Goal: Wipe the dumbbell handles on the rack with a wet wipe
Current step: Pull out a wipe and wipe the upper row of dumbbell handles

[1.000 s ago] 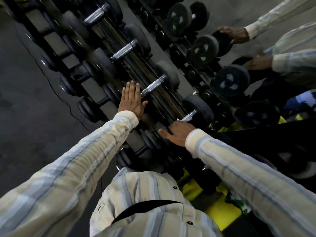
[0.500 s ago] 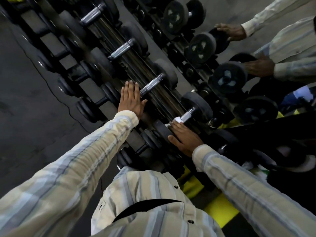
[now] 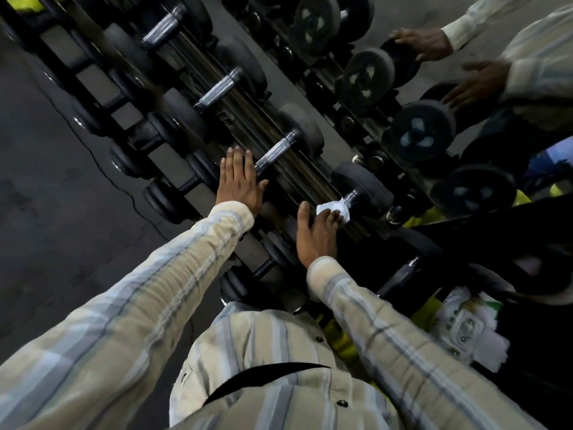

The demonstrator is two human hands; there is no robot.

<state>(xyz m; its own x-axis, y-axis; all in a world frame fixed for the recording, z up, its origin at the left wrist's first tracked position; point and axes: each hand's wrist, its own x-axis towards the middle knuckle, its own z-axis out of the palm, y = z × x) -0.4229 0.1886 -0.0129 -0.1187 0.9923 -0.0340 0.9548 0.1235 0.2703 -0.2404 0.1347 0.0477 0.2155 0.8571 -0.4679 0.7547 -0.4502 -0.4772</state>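
A dark rack (image 3: 276, 88) runs diagonally and carries several black dumbbells with knurled chrome handles. My left hand (image 3: 238, 181) lies flat with straight fingers on the near weight head of one dumbbell, beside its handle (image 3: 276, 152). My right hand (image 3: 316, 234) holds a white wet wipe (image 3: 333, 207) around the handle of the neighbouring dumbbell (image 3: 362, 184), fingers curled over it. Only the handle's far end (image 3: 352, 197) shows past the wipe.
A mirror (image 3: 449, 97) behind the rack reflects the dumbbells, my hands and sleeves. A white and green wipe packet (image 3: 465, 324) lies at the lower right near yellow floor marking (image 3: 338, 336). Dark cracked floor (image 3: 62, 197) spreads to the left.
My right hand has moved up along the rack onto the dumbbell handle, and the white wipe now shows under its fingers. My left hand has stayed flat in place.
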